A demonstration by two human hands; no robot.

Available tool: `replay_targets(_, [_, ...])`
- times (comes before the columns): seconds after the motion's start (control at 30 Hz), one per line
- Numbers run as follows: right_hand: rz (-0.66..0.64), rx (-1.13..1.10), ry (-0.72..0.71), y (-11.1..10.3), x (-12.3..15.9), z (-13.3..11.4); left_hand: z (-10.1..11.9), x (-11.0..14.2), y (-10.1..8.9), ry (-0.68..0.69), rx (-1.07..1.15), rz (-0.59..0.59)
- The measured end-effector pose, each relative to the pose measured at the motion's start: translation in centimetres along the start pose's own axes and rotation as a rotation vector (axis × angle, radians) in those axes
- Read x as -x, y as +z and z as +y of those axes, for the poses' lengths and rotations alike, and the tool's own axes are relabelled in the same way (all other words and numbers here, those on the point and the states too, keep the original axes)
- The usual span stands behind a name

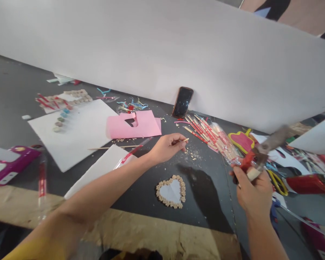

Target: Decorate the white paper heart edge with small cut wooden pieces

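Note:
My left hand [166, 147] is closed in a pinch over the middle of the dark table, with the pale tip of a thin wooden stick [187, 139] poking out past its fingertips. Off to the right, my right hand [253, 191] is wrapped round a blurred tool [260, 153] with a red part, a pale handle end and a grey metal head; its exact kind is unclear. Between the hands lies a white paper heart [170, 192] edged with small tan wooden bits. Wood crumbs [191, 155] are scattered just beyond the left fingertips.
Wooden chopsticks in red-marked wrappers [206, 131] lie beyond the hands. A phone [183, 102] leans against the white panel [151, 47]. Pink paper [144, 124] and white sheets [78, 133] are on the left, near a purple glue gun [18, 164]. Yellow-handled scissors [277, 183] lie right.

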State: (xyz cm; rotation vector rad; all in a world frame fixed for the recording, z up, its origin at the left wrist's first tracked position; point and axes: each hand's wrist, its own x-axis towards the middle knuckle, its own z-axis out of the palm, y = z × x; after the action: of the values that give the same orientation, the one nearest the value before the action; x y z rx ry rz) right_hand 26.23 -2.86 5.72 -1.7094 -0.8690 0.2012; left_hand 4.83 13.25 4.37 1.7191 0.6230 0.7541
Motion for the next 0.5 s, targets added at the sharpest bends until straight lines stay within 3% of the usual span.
replay_targets(0.07, [-0.049,-0.263,0.027,1.0,-0.1,-1.0,0.1,0.1,0.1,-0.01,0.014,-0.012])
replay_targets(0.13, [-0.146,-0.378,0.045,1.9,-0.2,-1.5,0.2,0.3,0.3,-0.022,0.023,-0.026])
replay_targets(0.3, [-0.323,-0.338,-0.08,3.2,0.5,-0.8,0.2,0.4,0.5,-0.055,0.04,-0.045])
replay_targets(0.43, [-0.577,-0.405,0.033,3.2,1.7,0.5,-0.1,0.2,0.7,-0.096,0.097,-0.043])
replay_targets(0.5, [-0.645,-0.453,0.087,3.2,2.1,0.9,-0.1,0.2,0.8,-0.118,0.118,-0.032])
